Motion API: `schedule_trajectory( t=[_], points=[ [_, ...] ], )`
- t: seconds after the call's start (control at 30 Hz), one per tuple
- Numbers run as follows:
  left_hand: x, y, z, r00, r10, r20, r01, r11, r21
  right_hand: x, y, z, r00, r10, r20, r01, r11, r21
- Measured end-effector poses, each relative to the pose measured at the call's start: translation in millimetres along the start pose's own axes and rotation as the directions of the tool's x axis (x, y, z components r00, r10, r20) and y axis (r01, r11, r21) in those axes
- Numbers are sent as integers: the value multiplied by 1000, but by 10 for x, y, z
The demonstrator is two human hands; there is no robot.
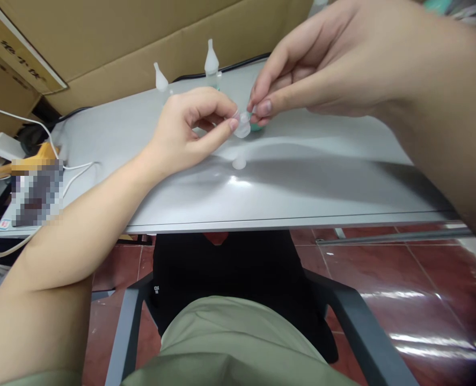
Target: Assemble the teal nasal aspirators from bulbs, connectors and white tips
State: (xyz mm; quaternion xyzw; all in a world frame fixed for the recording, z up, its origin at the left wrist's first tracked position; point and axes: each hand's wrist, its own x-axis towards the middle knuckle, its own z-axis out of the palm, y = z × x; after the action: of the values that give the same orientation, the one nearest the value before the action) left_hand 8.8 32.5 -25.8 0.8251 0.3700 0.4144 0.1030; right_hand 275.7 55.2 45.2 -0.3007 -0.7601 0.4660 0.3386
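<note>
My left hand (199, 123) pinches a small translucent white plastic piece (243, 128) between thumb and forefinger, above the desk. Close against it on the right, my right hand (302, 88) has its thumb and fingers pressed together in a pinch. What they grip is mostly hidden; a bit of green plastic (256, 127) shows just below the fingertips. On the desk under the hands lies a small round whitish disc (239, 162). Behind my left hand stand two clear pieces with white pointed nozzles, one at the left (161, 80) and a taller one (211, 61); their lower parts are partly covered.
The grey desk (302, 187) ends at a front edge close to my lap. Cardboard (141, 32) walls its back, with a black cable (241, 65) along it. At left lie a blurred-out phone-like object (38, 195), a yellow item (40, 158), a white charger (4, 146) and white cables.
</note>
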Motion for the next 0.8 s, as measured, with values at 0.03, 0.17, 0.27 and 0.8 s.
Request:
schedule_trajectory(
  t=[0.03, 0.17, 0.27, 0.8],
  points=[
    [-12, -4, 8, 1000, -7, -1, 7, 1000, 11, 3, -2, 16, 1000, 12, -7, -12, 1000, 19],
    [-55, -42, 51, 999, 23, -28, -23, 999, -27, 5, 6, 26, 1000, 2, -13, -1, 999, 36],
    [-67, -24, 70, 998, 16, -54, -18, 999, -33, -6, 27, 24, 1000, -26, -5, 26, 999, 36],
    [-90, 106, 85, 993, -23, -113, 18, 999, -41, 20, 174, 22, 995, -84, 55, 74, 984, 164]
  ],
)
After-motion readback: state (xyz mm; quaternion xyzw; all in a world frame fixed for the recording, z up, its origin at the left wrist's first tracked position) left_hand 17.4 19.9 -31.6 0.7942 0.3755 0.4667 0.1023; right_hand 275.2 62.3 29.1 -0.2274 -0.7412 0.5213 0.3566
